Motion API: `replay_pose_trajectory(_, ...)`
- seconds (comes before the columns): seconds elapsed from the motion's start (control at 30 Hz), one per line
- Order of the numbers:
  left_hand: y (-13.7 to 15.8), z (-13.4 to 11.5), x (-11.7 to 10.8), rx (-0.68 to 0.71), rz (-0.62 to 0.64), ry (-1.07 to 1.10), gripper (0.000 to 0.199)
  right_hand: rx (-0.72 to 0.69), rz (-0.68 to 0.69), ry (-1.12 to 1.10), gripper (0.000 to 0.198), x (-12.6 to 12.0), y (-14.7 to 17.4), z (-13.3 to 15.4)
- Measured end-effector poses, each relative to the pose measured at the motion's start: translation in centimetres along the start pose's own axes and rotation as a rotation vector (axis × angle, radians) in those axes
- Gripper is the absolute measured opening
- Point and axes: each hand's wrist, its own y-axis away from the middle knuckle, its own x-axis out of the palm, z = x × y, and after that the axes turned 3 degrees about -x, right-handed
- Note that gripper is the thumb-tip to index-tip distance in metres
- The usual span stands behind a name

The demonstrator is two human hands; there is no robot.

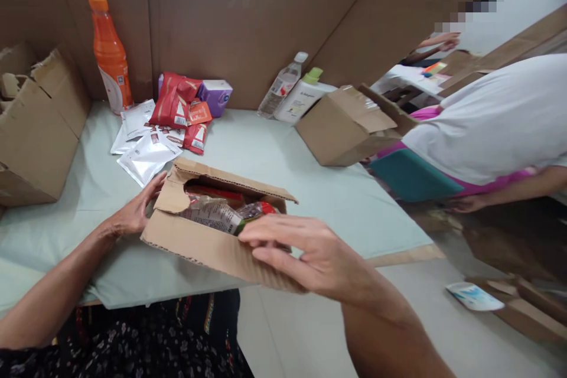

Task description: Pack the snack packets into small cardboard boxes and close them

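A small open cardboard box (199, 248) sits tilted near the front edge of the table. Inside lie plastic-wrapped packets (217, 215), one with dark printed text, and something red behind them. My left hand (137, 209) grips the box's left end, its fingers partly hidden behind a flap. Over the right part of the box's front wall my right hand (301, 248) is curled, thumb outside and fingertips at the rim. Beyond the box are silvery white sachets (148, 156) and red snack bags (175, 100).
An orange drink bottle (110, 62), a purple box (215, 96), a clear bottle (283, 85) and a white lotion bottle (301, 97) stand along the cardboard partition (248, 23). Larger boxes flank them at left (39, 130) and right (341, 130). A person in a white shirt (500, 118) is at right.
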Motion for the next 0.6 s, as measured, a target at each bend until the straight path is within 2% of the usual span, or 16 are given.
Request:
replay_pose_trajectory(0.17, -0.1, 0.2, -0.1, 0.030, 0.029, 0.023, 0.135, 0.056, -0.050, 0.048, 0.021, 1.3, -1.1, -1.8)
replay_pose_trajectory(0.43, -1.4, 0.8, -0.5, 0.019, 0.033, 0.029, 0.139, 0.000, -0.031, 0.204, 0.022, 1.9, -1.5, -0.9)
replay_pose_trajectory(0.6, -1.4, 0.7, -0.5, -0.009, 0.039, 0.014, 0.142, -0.004, -0.170, 0.394, 0.019, 2.3, -2.0, -0.5)
